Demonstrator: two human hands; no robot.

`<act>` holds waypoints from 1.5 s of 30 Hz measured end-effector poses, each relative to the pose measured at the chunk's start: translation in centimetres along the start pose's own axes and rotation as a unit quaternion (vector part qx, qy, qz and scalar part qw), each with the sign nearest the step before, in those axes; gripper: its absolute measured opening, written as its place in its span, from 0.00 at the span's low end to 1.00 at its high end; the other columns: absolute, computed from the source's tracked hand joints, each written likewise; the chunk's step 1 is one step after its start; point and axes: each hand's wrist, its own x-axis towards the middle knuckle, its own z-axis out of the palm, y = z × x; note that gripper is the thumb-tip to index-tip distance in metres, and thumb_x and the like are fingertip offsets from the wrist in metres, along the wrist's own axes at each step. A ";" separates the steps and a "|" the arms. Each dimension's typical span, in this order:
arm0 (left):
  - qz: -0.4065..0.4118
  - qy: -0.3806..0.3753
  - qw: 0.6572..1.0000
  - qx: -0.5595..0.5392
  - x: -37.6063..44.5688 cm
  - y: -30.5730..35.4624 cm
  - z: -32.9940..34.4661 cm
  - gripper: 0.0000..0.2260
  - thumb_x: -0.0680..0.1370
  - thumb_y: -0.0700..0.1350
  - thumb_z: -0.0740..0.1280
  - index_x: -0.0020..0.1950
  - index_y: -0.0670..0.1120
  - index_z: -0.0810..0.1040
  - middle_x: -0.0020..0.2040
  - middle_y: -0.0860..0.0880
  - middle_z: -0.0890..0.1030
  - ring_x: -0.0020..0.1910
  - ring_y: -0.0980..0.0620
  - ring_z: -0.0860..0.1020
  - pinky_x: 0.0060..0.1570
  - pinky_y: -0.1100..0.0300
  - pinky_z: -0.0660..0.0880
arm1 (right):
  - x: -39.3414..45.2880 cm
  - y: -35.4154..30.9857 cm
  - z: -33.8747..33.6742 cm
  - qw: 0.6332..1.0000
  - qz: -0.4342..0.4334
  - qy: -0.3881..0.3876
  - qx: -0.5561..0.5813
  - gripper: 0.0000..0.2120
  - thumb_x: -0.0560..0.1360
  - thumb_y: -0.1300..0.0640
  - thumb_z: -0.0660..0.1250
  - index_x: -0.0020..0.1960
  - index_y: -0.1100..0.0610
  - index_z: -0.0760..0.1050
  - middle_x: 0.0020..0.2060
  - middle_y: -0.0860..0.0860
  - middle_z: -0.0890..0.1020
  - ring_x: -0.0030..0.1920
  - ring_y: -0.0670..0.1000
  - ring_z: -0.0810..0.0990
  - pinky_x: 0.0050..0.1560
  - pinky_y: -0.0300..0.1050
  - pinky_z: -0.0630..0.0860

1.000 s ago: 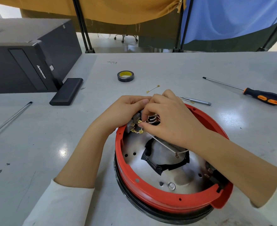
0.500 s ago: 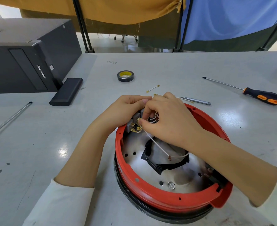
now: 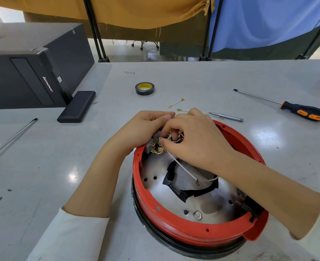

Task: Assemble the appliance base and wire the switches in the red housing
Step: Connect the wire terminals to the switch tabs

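The round red housing (image 3: 183,226) lies open side up on the table, a shiny metal plate (image 3: 208,206) and a black gasket piece (image 3: 191,193) inside it. At its far left wall sit grey switches with brass terminals (image 3: 154,147). My left hand (image 3: 142,129) grips the housing wall and the switches from outside. My right hand (image 3: 191,140) reaches in from the right and pinches a white wire (image 3: 181,167) at the terminals. The wire's free ring lug (image 3: 197,182) hangs over the plate. My fingers hide the joint itself.
Behind the housing lie loose terminal wires (image 3: 176,103), a small metal tool (image 3: 226,116), a roll of black tape (image 3: 145,88) and an orange-black screwdriver (image 3: 304,113). A black computer case (image 3: 29,72), a black slab (image 3: 77,106) and a steel rod (image 3: 12,138) are at the left.
My right hand's fingers shifted slightly left at the switch terminals, and the white wire's free ring end swung a little left and down over the plate. My left hand stayed put.
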 end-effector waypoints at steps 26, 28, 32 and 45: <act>-0.004 0.033 0.999 0.015 0.3 -0.3 0.1 0.12 0.82 0.45 0.61 0.62 0.48 0.80 0.55 0.43 0.84 0.58 0.43 0.80 0.65 0.43 0.71 | 0.0 -0.5 0.4 0.999 0.032 0.023 -0.031 0.07 0.71 0.46 0.65 0.35 0.43 0.72 0.30 0.40 0.69 0.46 0.47 0.66 0.49 0.46 0.61; 0.000 0.026 1.000 0.005 0.2 -0.3 0.2 0.12 0.82 0.45 0.61 0.61 0.48 0.80 0.57 0.38 0.82 0.53 0.46 0.79 0.65 0.44 0.70 | 0.1 -0.5 0.4 0.999 0.032 0.020 -0.031 0.06 0.71 0.45 0.65 0.35 0.43 0.72 0.30 0.40 0.69 0.46 0.46 0.66 0.48 0.46 0.60; 0.007 0.022 1.000 -0.008 0.2 -0.3 0.1 0.11 0.81 0.45 0.62 0.60 0.49 0.81 0.54 0.45 0.84 0.57 0.49 0.81 0.62 0.53 0.74 | 0.2 -0.4 0.6 0.999 0.029 0.022 -0.025 0.07 0.71 0.44 0.65 0.36 0.42 0.73 0.29 0.40 0.69 0.47 0.46 0.67 0.50 0.45 0.60; -0.001 0.019 0.999 -0.026 0.3 -0.3 0.3 0.13 0.82 0.44 0.60 0.63 0.46 0.79 0.55 0.47 0.84 0.57 0.50 0.81 0.64 0.49 0.73 | 0.6 2.0 -0.4 0.994 -0.066 -0.079 0.045 0.08 0.76 0.52 0.66 0.54 0.46 0.81 0.42 0.39 0.70 0.51 0.47 0.68 0.58 0.51 0.66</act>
